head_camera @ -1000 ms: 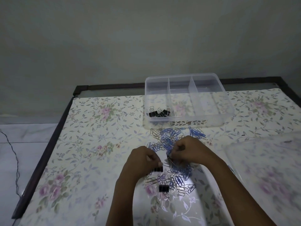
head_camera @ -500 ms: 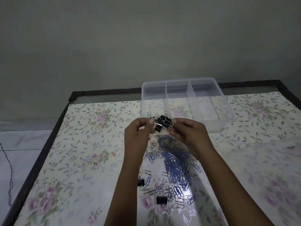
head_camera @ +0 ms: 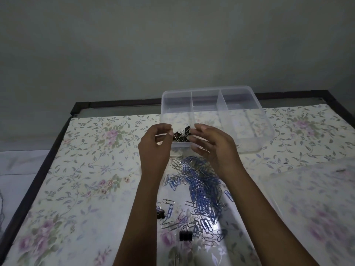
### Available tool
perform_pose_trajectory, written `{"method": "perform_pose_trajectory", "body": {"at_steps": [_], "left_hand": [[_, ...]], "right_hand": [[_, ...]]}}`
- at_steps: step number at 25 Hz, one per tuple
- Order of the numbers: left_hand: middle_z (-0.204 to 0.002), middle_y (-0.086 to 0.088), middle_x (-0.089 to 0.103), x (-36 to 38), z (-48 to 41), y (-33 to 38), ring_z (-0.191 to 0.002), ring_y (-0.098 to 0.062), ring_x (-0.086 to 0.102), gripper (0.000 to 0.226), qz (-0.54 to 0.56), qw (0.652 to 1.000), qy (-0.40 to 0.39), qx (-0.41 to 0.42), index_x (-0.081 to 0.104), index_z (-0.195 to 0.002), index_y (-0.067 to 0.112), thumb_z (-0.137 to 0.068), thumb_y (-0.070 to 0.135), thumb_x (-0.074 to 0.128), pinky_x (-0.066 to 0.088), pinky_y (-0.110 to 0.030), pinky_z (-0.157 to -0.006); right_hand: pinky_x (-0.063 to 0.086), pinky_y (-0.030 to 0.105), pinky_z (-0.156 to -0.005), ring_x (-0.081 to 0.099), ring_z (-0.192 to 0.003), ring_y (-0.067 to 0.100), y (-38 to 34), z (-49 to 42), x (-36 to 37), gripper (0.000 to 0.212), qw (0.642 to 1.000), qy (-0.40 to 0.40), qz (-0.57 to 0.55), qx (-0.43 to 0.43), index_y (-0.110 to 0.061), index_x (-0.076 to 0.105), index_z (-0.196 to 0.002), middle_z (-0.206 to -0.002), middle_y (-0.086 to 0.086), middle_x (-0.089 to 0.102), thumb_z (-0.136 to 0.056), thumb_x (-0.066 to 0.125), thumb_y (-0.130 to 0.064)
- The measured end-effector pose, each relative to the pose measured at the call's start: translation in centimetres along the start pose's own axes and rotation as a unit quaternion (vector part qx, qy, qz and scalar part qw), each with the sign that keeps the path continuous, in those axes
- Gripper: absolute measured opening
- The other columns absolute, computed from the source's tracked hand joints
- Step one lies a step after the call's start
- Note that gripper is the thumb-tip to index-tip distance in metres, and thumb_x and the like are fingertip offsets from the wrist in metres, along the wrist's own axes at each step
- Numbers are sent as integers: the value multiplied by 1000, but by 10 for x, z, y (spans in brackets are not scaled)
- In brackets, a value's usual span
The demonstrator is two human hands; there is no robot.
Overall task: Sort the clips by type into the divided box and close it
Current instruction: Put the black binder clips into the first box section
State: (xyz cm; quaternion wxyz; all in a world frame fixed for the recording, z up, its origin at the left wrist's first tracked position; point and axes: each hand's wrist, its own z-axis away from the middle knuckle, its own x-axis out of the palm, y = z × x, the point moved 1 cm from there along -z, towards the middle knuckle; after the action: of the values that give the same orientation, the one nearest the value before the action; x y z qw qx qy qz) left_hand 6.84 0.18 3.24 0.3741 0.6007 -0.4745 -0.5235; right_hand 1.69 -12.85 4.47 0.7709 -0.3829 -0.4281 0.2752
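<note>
Both at box [head_camera: 267,120] front rim: L hand [head_camera: 153,144], R hand [head_camera: 213,146], binder clips [head_camera: 181,136] between

— Any text, labels, brands, numbers on my frame?
— None I can read, nothing printed or stuck on anything.
— Anything close to it?
— Only a small dark mark [head_camera: 341,171] on the clear lid [head_camera: 315,198] by the right edge of the table [head_camera: 47,160]. It's too blurred to tell if it's lettering.
— Log it?
— Log as unreadable. Next.
</note>
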Motion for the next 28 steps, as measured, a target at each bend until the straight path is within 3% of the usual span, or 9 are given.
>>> {"method": "perform_pose_trajectory", "body": {"at_steps": [3, 5, 8, 11, 14, 17, 21, 25, 28], "left_hand": [[-88, 13, 62, -23, 17, -1, -77, 3, 57, 12, -19, 1000, 9, -22, 62, -91, 19, -86, 9, 60, 42, -3, -66], [-91, 6, 65, -37, 33, -7, -77, 2, 56, 11, -74, 995, -27, -65, 62, -92, 18, -85, 10, 62, 40, 0, -63], [-92, 1, 61, -59, 56, -17, -72, -2, 53, 21, -186, 951, -177, -175, 61, -96, 17, -78, 17, 72, 40, -3, -54], [-85, 9, 53, -67, 65, -23, -78, -8, 52, 27, -327, 855, -350, -198, 56, -80, 28, -68, 23, 80, 38, -8, -56], [-72, 14, 51, -63, 63, -24, -67, -1, 49, 28, -364, 823, -392, -192, 55, -71, 28, -67, 17, 80, 35, -5, -50], [-64, 14, 55, -61, 58, -26, -59, 3, 49, 19, -359, 837, -376, -168, 63, -69, 23, -67, 12, 78, 35, -3, -48], [-67, 4, 67, -65, 56, -27, -64, -3, 58, 22, -316, 873, -334, -162, 64, -57, 29, -71, 18, 77, 38, -6, -51], [-68, 2, 67, -66, 55, -22, -59, -4, 58, 17, -230, 919, -276, -165, 66, -62, 22, -78, 24, 72, 42, -12, -55], [-72, -9, 64, -63, 54, -21, -64, -17, 56, 22, -189, 919, -270, -218, 60, -69, 14, -88, 24, 59, 39, -23, -57]], "right_hand": [[51, 22, -56, 64, -62, 10, 0, 7, 3, 16, 995, -9, 98, -23, -3, 66, -98, -76, 3, 67, -89, 53, -5], [50, 18, -55, 63, -61, 6, 3, 12, 2, 14, 968, -60, 237, -59, -12, 66, -92, -77, -2, 66, -87, 57, -4], [52, 20, -69, 61, -72, 5, 16, 24, 2, 15, 822, -213, 522, -78, -20, 68, -87, -84, -7, 66, -79, 68, -7], [52, 24, -69, 65, -76, 12, 34, 38, 6, 25, 644, -335, 687, 19, -18, 72, -87, -89, -1, 71, -65, 82, -22], [51, 25, -65, 66, -73, 12, 42, 43, 10, 32, 572, -365, 731, 73, -21, 72, -80, -84, -4, 72, -54, 88, -28], [48, 22, -60, 66, -75, 10, 45, 42, 12, 28, 549, -377, 741, 83, -25, 71, -74, -81, -6, 72, -52, 88, -25], [55, 29, -69, 68, -72, 13, 52, 39, 9, 19, 553, -385, 731, 108, -19, 75, -78, -78, -2, 73, -61, 83, -15], [54, 27, -61, 65, -64, 17, 44, 35, 4, 8, 630, -365, 677, 110, -12, 74, -75, -72, 5, 70, -68, 76, -8], [50, 25, -63, 63, -68, 12, 38, 31, 5, 10, 677, -333, 655, 39, -15, 68, -66, -74, 2, 69, -72, 72, -8]]}}
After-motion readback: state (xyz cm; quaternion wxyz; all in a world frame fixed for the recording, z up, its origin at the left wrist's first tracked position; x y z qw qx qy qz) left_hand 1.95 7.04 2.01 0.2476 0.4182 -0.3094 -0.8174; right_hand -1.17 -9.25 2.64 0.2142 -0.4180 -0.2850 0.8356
